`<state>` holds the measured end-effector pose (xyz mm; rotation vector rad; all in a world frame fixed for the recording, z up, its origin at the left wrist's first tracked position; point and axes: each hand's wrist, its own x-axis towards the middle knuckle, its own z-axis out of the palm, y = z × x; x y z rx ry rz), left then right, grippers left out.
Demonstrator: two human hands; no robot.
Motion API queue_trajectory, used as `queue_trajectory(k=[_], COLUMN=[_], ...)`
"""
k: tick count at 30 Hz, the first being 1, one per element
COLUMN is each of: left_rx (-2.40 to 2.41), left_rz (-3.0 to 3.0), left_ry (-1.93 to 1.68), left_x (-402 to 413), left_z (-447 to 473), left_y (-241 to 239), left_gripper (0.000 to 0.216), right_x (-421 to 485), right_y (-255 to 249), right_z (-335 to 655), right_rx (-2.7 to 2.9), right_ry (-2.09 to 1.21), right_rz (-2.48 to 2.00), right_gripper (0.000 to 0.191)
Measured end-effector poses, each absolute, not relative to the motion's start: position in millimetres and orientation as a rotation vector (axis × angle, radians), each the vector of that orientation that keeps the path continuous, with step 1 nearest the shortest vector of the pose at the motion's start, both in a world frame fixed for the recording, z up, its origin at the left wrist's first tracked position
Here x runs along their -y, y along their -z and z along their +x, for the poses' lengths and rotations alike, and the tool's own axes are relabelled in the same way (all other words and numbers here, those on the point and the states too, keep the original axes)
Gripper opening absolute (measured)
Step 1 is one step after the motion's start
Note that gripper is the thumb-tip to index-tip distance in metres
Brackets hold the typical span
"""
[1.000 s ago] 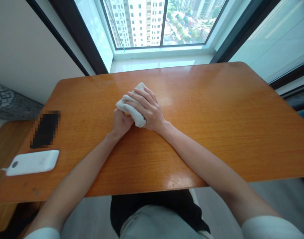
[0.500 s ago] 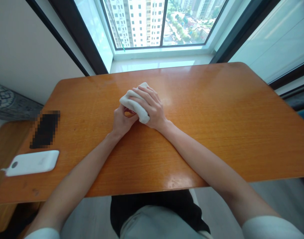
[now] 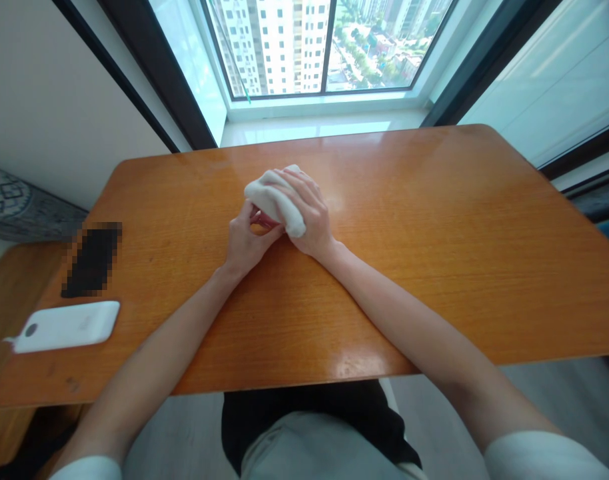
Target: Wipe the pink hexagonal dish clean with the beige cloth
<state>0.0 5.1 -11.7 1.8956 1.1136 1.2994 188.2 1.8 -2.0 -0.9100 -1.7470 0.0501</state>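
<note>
Over the far-middle part of the wooden table (image 3: 434, 253), a folded white cloth (image 3: 274, 198) lies under the fingers of my right hand (image 3: 312, 212), which are wrapped over it. My left hand (image 3: 248, 239) is just below and left of the cloth, its thumb and fingers curled in a ring. A small reddish patch shows inside that ring, under the cloth. Whether it is a thing or part of the fingers, I cannot tell. The cloth covers the left fingertips and whatever they hold.
On the table's left side lie a white phone-shaped item (image 3: 67, 327) with a cord and a dark, pixelated rectangular item (image 3: 92, 260). A window (image 3: 324, 47) is beyond the far edge. A wooden bench (image 3: 14, 287) stands at the left.
My right hand and the cloth have shifted slightly to the right. The left thumb has moved a little right as well, and the ring of the left fingers shows more.
</note>
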Motion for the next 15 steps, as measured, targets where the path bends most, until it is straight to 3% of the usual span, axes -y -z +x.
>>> queue_trajectory(k=[2, 5, 11, 15], left_rx=[-1.075, -1.062, -1.210, -1.163], left_rz=[1.901, 1.899, 1.866, 1.858], left_ry=[-1.310, -1.298, -1.273, -1.271], left_x=[-1, 0, -12, -9], left_z=[5, 6, -5, 0], left_y=[4, 0, 24, 18], left_gripper=[0.064, 0.068, 0.037, 0.057], right_x=[-10, -11, 8, -2], right_y=[8, 10, -4, 0], right_z=[191, 195, 186, 186], right_rx=[1.510, 1.428, 1.976, 1.732], right_ry=[-0.130, -0.141, 0.031, -0.068], right_rz=[-1.016, -1.046, -0.770, -0.894], right_gripper=[0.046, 0.046, 0.039, 0.043])
